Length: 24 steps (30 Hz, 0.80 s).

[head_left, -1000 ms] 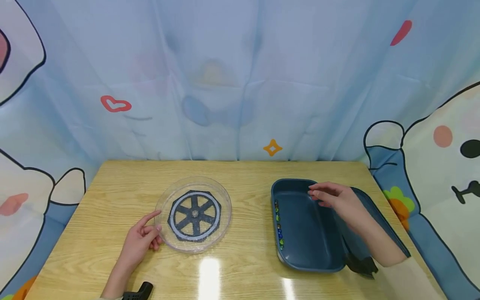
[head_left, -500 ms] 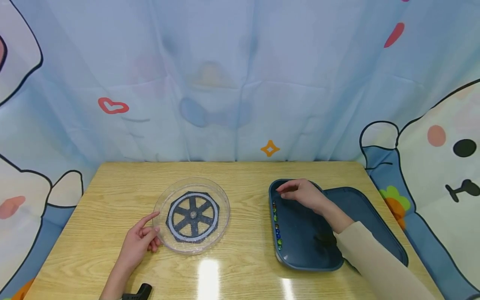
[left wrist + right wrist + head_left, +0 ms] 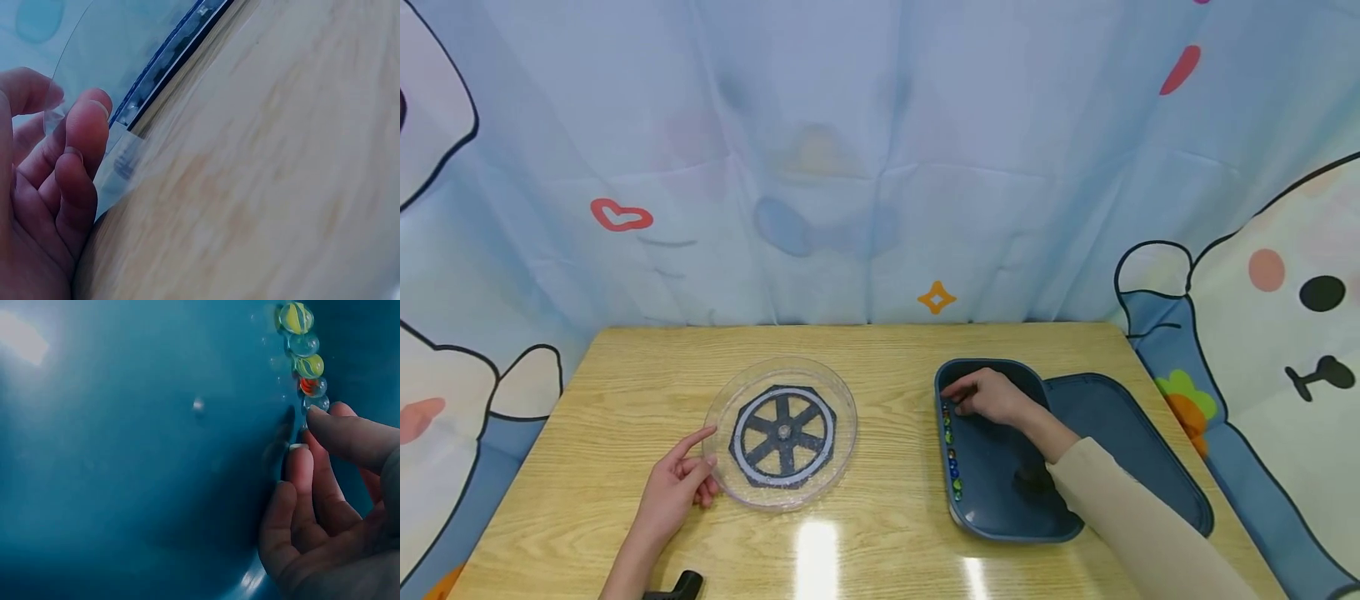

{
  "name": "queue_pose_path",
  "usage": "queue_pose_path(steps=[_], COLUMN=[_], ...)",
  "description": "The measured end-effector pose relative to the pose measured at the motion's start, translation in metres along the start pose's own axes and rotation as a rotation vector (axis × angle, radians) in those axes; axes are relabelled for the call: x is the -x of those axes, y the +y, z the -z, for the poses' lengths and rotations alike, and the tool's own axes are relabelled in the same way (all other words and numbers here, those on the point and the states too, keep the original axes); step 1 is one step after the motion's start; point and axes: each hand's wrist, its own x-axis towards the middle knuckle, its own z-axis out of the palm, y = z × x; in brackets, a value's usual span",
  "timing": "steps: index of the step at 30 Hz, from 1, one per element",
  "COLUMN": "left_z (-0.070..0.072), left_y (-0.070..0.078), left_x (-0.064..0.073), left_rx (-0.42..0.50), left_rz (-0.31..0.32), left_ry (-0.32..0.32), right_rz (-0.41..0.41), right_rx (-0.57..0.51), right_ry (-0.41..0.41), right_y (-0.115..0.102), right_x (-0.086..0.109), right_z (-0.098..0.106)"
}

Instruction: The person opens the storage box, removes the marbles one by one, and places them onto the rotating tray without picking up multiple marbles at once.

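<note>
On the left, my left hand (image 3: 676, 481) holds the edge of a clear round dish (image 3: 838, 404), with thumb and forefinger at its rim. A dark spoked, wheel-like pattern shows inside the dish. In the left wrist view, a fingertip (image 3: 37, 94) shows through the clear wall, with other fingers curled near it. My right hand (image 3: 992, 397) is down inside a dark blue tray (image 3: 1007, 492), at the far end of a row of several glass marbles (image 3: 952, 464). Up close, its thumb tip overlaps a clear end marble (image 3: 317, 402); beyond lie red-swirled and yellow-swirled ones (image 3: 297, 319).
A second dark blue tray or lid (image 3: 1127, 425) lies to the right, partly beneath the right sleeve (image 3: 1138, 517). A patterned curtain (image 3: 820, 208) hangs behind the wooden table (image 3: 895, 533). Black wrist gear (image 3: 681, 586) shows by the left wrist.
My right hand has moved left across the dark blue tray and down to the marbles at its left wall. My left hand stays at the clear dish's rim.
</note>
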Motion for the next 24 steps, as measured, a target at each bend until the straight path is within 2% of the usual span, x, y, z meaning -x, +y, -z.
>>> queue_pose_path(steps=[8,13,24], left_z=[0.001,0.001,0.0], left_y=[-0.003,-0.004,-0.003], left_x=[0.0,0.001,-0.001], left_rx=[-0.025,-0.055,-0.055], left_rz=[0.016,0.026,0.022], left_ry=[0.017,0.032,0.035], right_rz=[-0.065,-0.066,-0.087], right_rx=[0.063,0.079,0.109], right_ry=[0.074,0.1,0.149], right_y=[-0.002,0.0,0.001], right_x=[-0.004,-0.005,-0.006], right_z=[-0.012,-0.018,-0.019])
